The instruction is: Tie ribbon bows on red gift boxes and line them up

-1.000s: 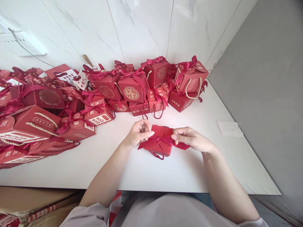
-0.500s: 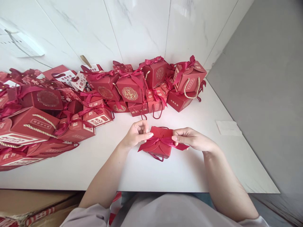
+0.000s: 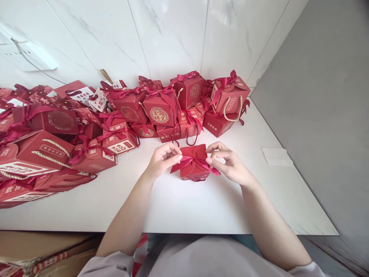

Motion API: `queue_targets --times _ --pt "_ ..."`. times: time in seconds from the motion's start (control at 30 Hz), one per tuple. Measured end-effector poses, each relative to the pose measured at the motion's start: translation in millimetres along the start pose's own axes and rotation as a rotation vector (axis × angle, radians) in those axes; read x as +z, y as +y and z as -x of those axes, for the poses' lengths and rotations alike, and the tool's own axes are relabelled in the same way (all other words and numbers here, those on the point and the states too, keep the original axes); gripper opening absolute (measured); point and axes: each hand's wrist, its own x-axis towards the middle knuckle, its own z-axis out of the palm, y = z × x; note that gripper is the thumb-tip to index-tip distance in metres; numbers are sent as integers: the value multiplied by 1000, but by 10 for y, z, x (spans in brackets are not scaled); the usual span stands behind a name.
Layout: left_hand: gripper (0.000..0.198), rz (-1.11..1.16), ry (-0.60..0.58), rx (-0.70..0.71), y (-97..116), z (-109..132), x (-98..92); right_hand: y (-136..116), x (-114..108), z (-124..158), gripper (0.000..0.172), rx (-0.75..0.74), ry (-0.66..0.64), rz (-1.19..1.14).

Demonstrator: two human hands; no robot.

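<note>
A small red gift box [image 3: 192,169] stands on the white table [image 3: 184,204], with a dark red ribbon [image 3: 193,161] tied across its top. My left hand [image 3: 163,158] pinches the ribbon's left end beside the box. On the other side, my right hand [image 3: 227,161] pinches the ribbon's right end, with its fingers curled. A thin cord handle shows at the box's front lower edge.
Several finished red gift boxes [image 3: 161,109] with ribbons and rope handles are piled along the marble wall and to the left [image 3: 37,150]. A white paper slip [image 3: 276,157] lies at the right. Cardboard cartons [image 3: 43,250] sit below the table's near edge. A grey floor lies to the right.
Both hands and the box have moved away from me, toward the pile. The hands have come closer together on the ribbon, and the ribbon's loose ends look shorter.
</note>
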Motion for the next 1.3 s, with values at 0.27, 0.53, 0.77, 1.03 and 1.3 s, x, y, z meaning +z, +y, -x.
queue_targets --times 0.27,0.53,0.77,1.03,1.3 --pt "22 132 -158 -100 -97 15 106 33 67 -12 51 -110 -75 -202" --pt "22 256 -157 -109 -113 14 179 66 177 -41 44 18 -46 -368" --pt "22 422 -69 -121 -143 -21 102 90 -134 -17 31 238 -7 -52" --pt "17 326 -163 -155 -171 -4 47 1 -317 57 54 309 -666 -174" --pt "27 271 -135 -179 -181 -15 5 -35 -91 24 36 299 -623 -327"
